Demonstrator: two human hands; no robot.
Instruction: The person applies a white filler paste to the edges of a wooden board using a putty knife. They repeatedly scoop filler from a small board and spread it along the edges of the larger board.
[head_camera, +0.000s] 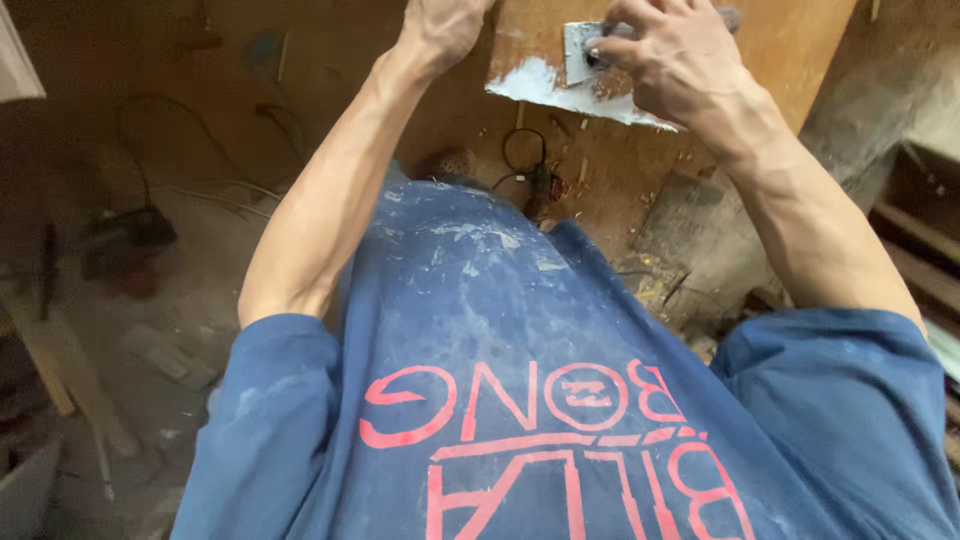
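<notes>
A brown wooden board (780, 50), streaked with white paint along its lower edge, is seen at the top of the view. A small grey tool (600, 45) is gripped against it by the right hand (670, 60). The left hand (440, 25) is cut off; its grip cannot be told. A power tool (125, 245) lies on the floor (200, 330).

The right hand (672, 62) rests on the metal plate (583, 50) fixed to the wooden board (790, 40); the left hand (445, 25) lies left of it, above the floor (200, 300).
</notes>
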